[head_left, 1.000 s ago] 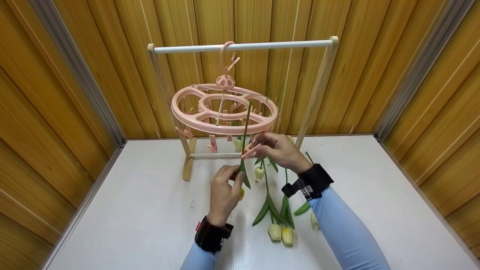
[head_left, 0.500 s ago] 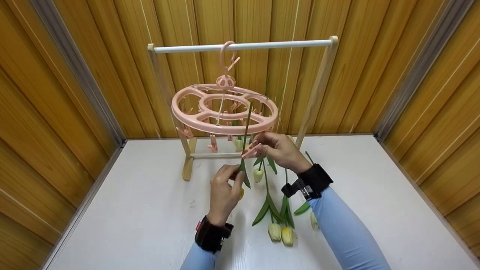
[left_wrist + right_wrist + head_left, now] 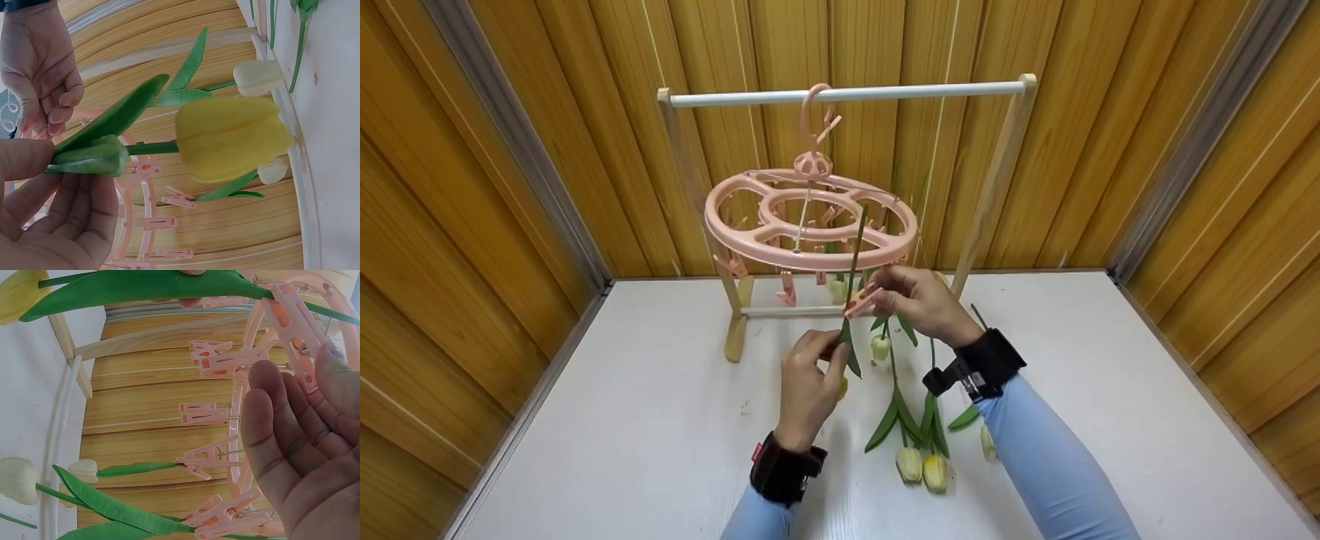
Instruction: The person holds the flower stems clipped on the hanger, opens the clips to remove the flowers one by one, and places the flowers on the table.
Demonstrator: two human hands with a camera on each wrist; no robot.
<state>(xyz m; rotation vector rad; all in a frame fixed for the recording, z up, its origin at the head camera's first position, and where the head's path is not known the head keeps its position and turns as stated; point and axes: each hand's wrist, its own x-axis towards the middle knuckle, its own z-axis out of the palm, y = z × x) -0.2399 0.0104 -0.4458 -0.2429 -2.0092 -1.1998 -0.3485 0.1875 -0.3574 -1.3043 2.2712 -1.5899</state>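
My left hand [image 3: 810, 375] pinches a yellow tulip [image 3: 230, 140] by its leaves and stem, its bloom pointing down and its stem rising past the front of the pink hanger ring [image 3: 825, 261]. In my right hand [image 3: 919, 300] is a pink clothespin [image 3: 292, 332] of that hanger, gripped at its handle end between thumb and fingers. The clothespin's tips sit right at the stem, just above the leaves. Behind, a white tulip [image 3: 17, 481] and a smaller white tulip [image 3: 84, 471] hang head down from other clothespins.
The hanger's hook [image 3: 804, 112] hangs on the white bar [image 3: 930, 91] of a wooden rack [image 3: 997, 180]. Several more clothespins [image 3: 786, 289] dangle under the ring. Pale tulips [image 3: 910, 465] lie on the white table [image 3: 645, 435] near my right forearm. Wood-patterned walls [image 3: 495, 300] enclose the table.
Both hands stay nearly still, holding the tulip and the clothespin. The hanger and the hanging white tulip sway slightly.
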